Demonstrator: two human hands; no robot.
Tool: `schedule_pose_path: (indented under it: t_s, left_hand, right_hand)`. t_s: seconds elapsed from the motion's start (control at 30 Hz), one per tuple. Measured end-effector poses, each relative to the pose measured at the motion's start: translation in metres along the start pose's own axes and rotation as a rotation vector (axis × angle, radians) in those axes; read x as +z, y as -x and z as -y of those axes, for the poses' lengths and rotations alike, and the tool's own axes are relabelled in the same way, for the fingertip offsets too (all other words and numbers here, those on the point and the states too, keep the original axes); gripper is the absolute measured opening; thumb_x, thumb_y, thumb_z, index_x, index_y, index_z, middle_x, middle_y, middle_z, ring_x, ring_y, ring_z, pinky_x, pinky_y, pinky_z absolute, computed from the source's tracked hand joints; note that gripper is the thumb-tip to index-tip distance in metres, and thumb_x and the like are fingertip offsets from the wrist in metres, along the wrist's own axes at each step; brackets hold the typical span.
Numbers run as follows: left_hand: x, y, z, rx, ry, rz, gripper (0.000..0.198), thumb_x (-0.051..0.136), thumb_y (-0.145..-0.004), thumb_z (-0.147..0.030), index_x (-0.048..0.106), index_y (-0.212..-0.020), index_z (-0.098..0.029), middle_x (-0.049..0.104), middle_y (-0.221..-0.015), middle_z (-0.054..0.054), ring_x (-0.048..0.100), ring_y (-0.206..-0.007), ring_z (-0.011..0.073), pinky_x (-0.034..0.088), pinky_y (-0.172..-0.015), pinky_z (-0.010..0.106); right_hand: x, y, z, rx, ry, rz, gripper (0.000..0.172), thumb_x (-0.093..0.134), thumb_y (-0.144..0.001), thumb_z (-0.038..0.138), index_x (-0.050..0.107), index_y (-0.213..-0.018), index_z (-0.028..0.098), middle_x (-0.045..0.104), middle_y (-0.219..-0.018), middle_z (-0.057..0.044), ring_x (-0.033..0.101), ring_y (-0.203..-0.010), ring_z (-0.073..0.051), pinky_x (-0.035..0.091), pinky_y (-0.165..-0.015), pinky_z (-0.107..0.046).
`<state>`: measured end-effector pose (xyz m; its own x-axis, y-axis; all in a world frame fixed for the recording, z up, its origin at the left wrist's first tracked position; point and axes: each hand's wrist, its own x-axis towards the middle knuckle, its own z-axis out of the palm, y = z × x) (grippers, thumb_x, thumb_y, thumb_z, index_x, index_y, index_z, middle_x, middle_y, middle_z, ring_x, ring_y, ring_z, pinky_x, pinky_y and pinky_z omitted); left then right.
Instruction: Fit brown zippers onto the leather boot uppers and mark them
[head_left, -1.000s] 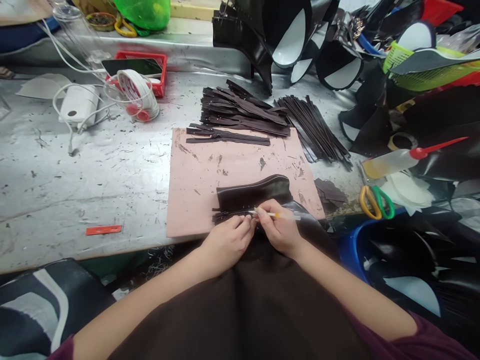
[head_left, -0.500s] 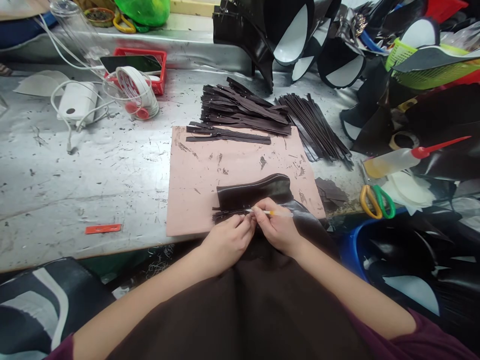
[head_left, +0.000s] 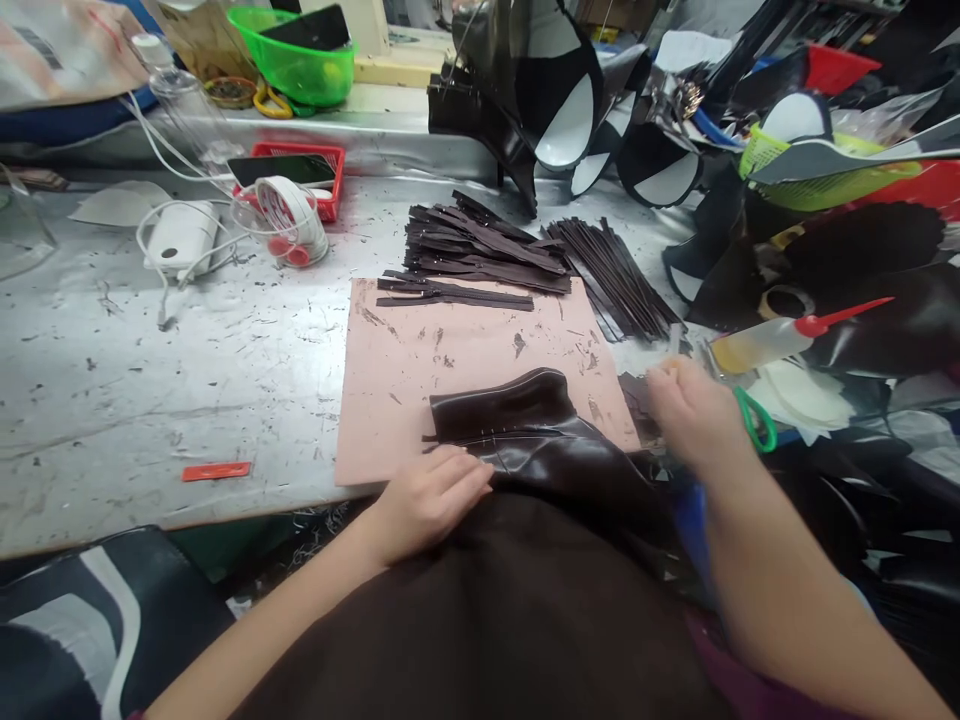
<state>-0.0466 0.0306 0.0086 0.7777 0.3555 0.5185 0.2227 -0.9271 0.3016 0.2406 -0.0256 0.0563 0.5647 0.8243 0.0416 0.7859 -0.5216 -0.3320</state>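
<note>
A dark brown leather boot upper (head_left: pixel 517 415) lies on its side across the pink board, a row of short pale marks along its middle seam. My left hand (head_left: pixel 435 500) rests on the near part of it, fingers laid out flat over the leather. Off to the right, my right hand (head_left: pixel 697 415) is raised and blurred, fingers closed round a white pen (head_left: pixel 675 340) that points up. Behind that hand show the green-handled scissors (head_left: pixel 757 420), partly hidden. A zipper end (head_left: pixel 429 440) pokes out at the upper's left edge.
Dark zippers (head_left: pixel 480 245) are heaped behind the pink board (head_left: pixel 390 380), beside a bundle of thin dark strips (head_left: pixel 619 280). A glue bottle (head_left: pixel 765 342) with a red nozzle lies at right. At left are an orange strip (head_left: pixel 216 471), a tape roll (head_left: pixel 289 215) and a white charger (head_left: pixel 182 237).
My right hand has left the upper and swung right toward the scissors with the pen. My left hand has loosened from a pinch to lying flat on the leather. The view has tilted up slightly.
</note>
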Motion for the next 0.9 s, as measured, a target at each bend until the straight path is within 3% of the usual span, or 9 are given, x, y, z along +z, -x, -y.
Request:
schedule_pose_path:
  t_s: [0.1,0.2,0.33,0.43,0.53,0.63,0.73,0.8,0.9]
  left_hand:
    - [-0.013,0.002,0.011,-0.338,-0.131,-0.157,0.009,0.055,-0.081,-0.022,0.055,-0.087,-0.015,0.059,-0.077,0.004,0.053,-0.075,0.0159,0.047,-0.068,0.029]
    - [-0.017,-0.003,0.02,-0.667,-0.083,0.053,0.02,0.057,-0.078,-0.036,0.055,-0.084,-0.017,0.058,-0.079,0.003,0.053,-0.078,0.0184,0.046,-0.068,0.03]
    - [-0.014,-0.014,0.022,-0.87,0.192,0.191,0.015,0.054,-0.078,-0.032,0.055,-0.081,-0.018,0.057,-0.079,0.001,0.054,-0.077,0.017,0.045,-0.068,0.029]
    - [-0.016,-0.02,0.018,-0.995,0.335,0.191,0.015,0.049,-0.079,-0.032,0.053,-0.076,-0.018,0.058,-0.074,0.0,0.055,-0.071,0.0164,0.045,-0.066,0.028]
    - [-0.023,-0.022,0.016,-1.052,0.442,0.219,0.018,0.046,-0.079,-0.034,0.055,-0.078,-0.018,0.06,-0.074,0.0,0.057,-0.072,0.0179,0.046,-0.067,0.03]
    - [-0.031,-0.021,0.015,-1.033,0.53,0.248,0.024,0.045,-0.079,-0.036,0.058,-0.089,-0.018,0.063,-0.081,0.002,0.059,-0.08,0.0205,0.048,-0.073,0.032]
    - [-0.041,-0.021,0.012,-0.974,0.607,0.269,0.032,0.044,-0.081,-0.036,0.057,-0.104,-0.018,0.064,-0.096,0.006,0.058,-0.091,0.0226,0.047,-0.082,0.037]
    - [-0.049,-0.021,0.009,-0.919,0.71,0.281,0.037,0.042,-0.083,-0.038,0.053,-0.112,-0.018,0.06,-0.109,0.008,0.055,-0.101,0.0235,0.044,-0.088,0.039]
    - [-0.061,-0.017,0.004,-0.887,0.867,0.32,0.043,0.042,-0.084,-0.04,0.049,-0.12,-0.019,0.056,-0.119,0.008,0.051,-0.11,0.0239,0.041,-0.094,0.041]
  right_hand:
    - [-0.008,-0.046,-0.048,0.203,0.306,0.153,0.035,0.039,-0.079,0.043,0.053,-0.098,0.016,0.059,-0.07,-0.012,0.057,-0.071,-0.03,0.041,-0.061,-0.039]
    - [-0.003,-0.074,-0.074,0.258,0.382,0.179,0.033,0.039,-0.08,0.03,0.053,-0.104,0.013,0.059,-0.095,-0.02,0.057,-0.086,-0.032,0.041,-0.071,-0.043]
    - [0.016,-0.065,-0.048,-0.072,0.095,0.098,0.031,0.046,-0.077,0.028,0.055,-0.104,0.015,0.055,-0.107,-0.015,0.057,-0.089,-0.025,0.042,-0.08,-0.04]
    - [0.036,-0.039,-0.01,-0.409,-0.33,0.342,0.016,0.054,-0.072,0.03,0.058,-0.085,0.021,0.06,-0.09,-0.007,0.058,-0.082,-0.021,0.047,-0.074,-0.036]
    - [0.044,-0.018,0.017,-0.429,-0.462,0.404,0.018,0.059,-0.066,0.025,0.045,-0.057,0.022,0.055,-0.061,-0.001,0.056,-0.06,-0.019,0.048,-0.055,-0.033]
    - [0.027,-0.008,0.028,-0.428,-0.511,0.456,0.019,0.056,-0.069,0.023,0.043,-0.055,0.022,0.053,-0.051,0.002,0.055,-0.05,-0.017,0.047,-0.044,-0.028]
    - [-0.001,-0.001,0.032,-0.479,-0.658,0.62,0.008,0.049,-0.075,0.025,0.057,-0.074,0.022,0.066,-0.075,-0.001,0.063,-0.076,-0.019,0.052,-0.067,-0.032]
    - [-0.013,0.003,0.032,-0.433,-0.862,0.799,0.019,0.048,-0.076,0.028,0.06,-0.09,0.023,0.066,-0.092,-0.003,0.06,-0.093,-0.021,0.047,-0.084,-0.035]
    - [-0.011,0.01,0.029,-0.307,-1.146,1.032,0.033,0.058,-0.068,0.038,0.06,-0.097,0.022,0.067,-0.093,-0.005,0.059,-0.097,-0.024,0.043,-0.089,-0.039]
